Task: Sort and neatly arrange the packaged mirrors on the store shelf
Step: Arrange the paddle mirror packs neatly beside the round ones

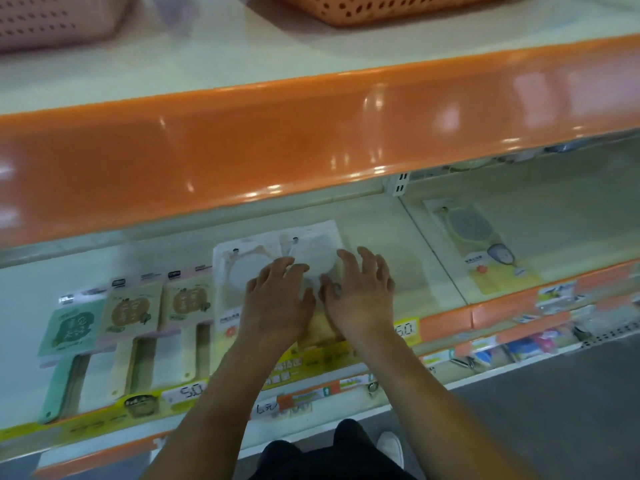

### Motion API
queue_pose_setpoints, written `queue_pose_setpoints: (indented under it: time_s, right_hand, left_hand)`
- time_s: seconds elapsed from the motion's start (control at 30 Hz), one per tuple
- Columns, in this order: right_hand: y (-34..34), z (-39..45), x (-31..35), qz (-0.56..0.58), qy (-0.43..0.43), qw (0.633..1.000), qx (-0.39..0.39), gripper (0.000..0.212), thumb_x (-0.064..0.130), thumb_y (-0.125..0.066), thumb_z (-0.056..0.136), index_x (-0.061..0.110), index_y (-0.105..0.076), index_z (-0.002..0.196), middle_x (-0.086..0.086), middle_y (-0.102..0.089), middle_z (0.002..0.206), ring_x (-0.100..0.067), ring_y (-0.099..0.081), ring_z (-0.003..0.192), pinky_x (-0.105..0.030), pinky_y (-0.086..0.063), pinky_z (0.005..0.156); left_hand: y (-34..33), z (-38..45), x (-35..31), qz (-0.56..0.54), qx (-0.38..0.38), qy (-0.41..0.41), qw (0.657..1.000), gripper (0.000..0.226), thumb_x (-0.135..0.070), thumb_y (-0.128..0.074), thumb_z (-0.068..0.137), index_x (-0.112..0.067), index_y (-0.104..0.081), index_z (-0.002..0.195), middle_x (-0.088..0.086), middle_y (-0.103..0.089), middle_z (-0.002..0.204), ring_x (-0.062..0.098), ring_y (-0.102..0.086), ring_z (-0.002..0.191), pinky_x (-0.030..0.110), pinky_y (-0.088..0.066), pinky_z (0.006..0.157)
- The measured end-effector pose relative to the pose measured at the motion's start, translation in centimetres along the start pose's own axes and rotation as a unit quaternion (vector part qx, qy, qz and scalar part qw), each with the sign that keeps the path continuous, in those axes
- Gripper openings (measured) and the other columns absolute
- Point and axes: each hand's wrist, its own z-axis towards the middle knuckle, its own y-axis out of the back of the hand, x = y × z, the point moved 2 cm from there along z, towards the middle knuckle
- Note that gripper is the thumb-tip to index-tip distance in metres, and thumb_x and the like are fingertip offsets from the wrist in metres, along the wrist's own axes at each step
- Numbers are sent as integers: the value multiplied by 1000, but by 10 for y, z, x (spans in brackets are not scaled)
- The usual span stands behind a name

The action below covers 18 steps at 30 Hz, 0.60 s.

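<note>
On the middle shelf, the left hand and right hand lay spread, fingers loose, on two overlapping white mirrors, apparently squaring them, and the next move would likely call for aligning their edges.

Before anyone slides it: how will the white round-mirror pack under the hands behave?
The white round-mirror pack lies flat in glossy wrap, so it probably slides easily under the left hand and right hand. Flat, unlikely to roll. Likely fragile if it holds glass.
</note>
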Motion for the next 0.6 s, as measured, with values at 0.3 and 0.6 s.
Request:
queue_pose_setpoints:
  time_s: [0.3,0.6]
  right_hand:
    - [48,29,-98,0,-62,998,-1,58,51,-47,94,26,-37,145,-9,-25,156,-38,-14,145,-50,-19,115]
    - [79,55,-173,-34,-76,996,-5,56,50,-52,91,27,-42,141,-11,-28,155,-42,-15,144,-53,-19,114]
  left_hand:
    - [-39,33,-102,7,34,-56,998,44,-41,-45,94,-31,-42,137,-6,-31,149,18,-29,137,36,-26,107]
    - [-71,59,-175,-6,42,-78,996,45,-41,-45,95,-29,-40,138,-5,-30,149,18,-27,138,36,-24,109]
